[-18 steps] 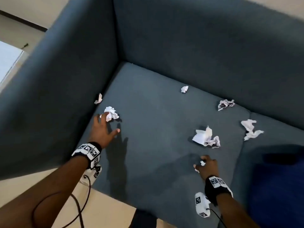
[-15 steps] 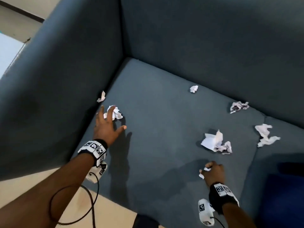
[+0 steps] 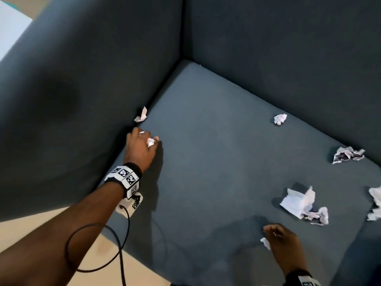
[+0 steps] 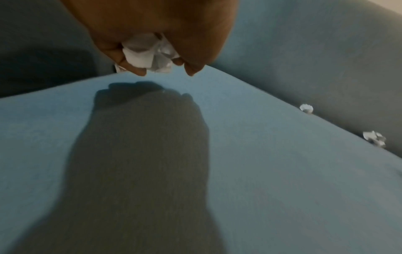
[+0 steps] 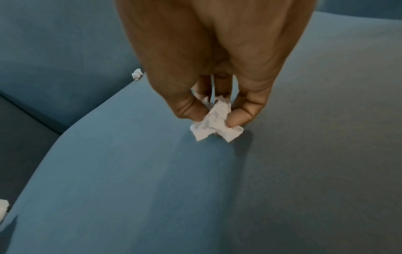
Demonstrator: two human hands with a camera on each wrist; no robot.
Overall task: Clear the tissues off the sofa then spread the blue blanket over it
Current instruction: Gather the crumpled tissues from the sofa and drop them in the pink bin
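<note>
Left hand [image 3: 140, 149] is down at the seat's left edge, right by the sofa [image 3: 216, 162] armrest, fingers curled round a crumpled tissue [image 3: 150, 142]. The left wrist view confirms it: white wad bunched in the curled fingers [image 4: 130, 65], just above the cushion.

Right hand [image 3: 283, 242] is near the front of the seat, pinching a small tissue scrap [image 3: 265, 242] between thumb and fingertips; the scrap's lower end is at the cushion, and I can't tell whether it's touching or just off it.

Tissues on the seat:
- small piece [image 3: 141, 115] in the crease by the armrest, just beyond the left hand
- small ball [image 3: 280, 119] near the backrest
- crumpled printed one [image 3: 347, 154] further right along the backrest
- large wad [image 3: 303, 204] just beyond the right hand
- another [image 3: 375, 203] cut off at the right edge of the head view

Blue blanket is not visible in any view.
</note>
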